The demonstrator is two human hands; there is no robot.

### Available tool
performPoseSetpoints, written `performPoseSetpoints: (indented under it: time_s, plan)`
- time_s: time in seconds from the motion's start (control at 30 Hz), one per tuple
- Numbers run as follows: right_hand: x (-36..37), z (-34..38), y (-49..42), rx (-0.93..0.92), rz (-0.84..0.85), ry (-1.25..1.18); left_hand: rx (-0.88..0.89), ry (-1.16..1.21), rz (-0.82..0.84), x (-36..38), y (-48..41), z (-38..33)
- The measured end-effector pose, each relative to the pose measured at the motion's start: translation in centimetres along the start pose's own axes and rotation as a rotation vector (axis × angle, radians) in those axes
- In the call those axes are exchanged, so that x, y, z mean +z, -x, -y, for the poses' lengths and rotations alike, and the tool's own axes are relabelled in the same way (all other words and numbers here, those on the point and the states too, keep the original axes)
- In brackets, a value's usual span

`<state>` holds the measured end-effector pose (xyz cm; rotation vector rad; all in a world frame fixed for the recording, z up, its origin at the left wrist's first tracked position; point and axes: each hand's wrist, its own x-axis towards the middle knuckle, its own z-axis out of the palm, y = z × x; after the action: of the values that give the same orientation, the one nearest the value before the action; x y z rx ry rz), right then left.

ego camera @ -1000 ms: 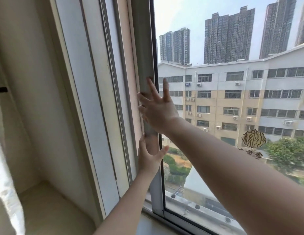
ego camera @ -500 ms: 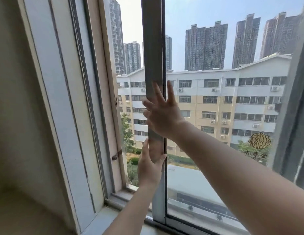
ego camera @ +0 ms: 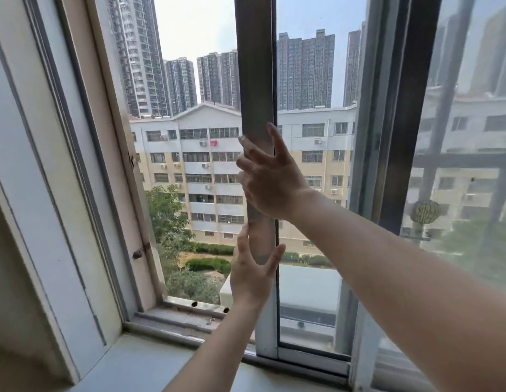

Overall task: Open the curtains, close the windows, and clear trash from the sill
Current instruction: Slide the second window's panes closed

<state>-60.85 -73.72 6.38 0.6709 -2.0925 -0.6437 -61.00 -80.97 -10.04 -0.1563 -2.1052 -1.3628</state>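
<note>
The sliding window's vertical stile stands upright mid-opening, long axis top to bottom, a gap at its left. The right hand presses it with spread fingers; the left hand below cups it loosely, above the sill

Two bare hands, the left hand and the right hand. One sliding window sash. One window sill. One round sticker on glass.
</note>
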Motion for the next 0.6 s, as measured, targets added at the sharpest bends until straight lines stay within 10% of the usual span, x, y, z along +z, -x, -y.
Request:
performPoseSetpoints:
  time_s: [0.6]
  plan:
    - [-2.7,-7.8,10.1,0.036,0.135,0.169,-0.041,0.145,0.127,10.4,6.1,-7.2]
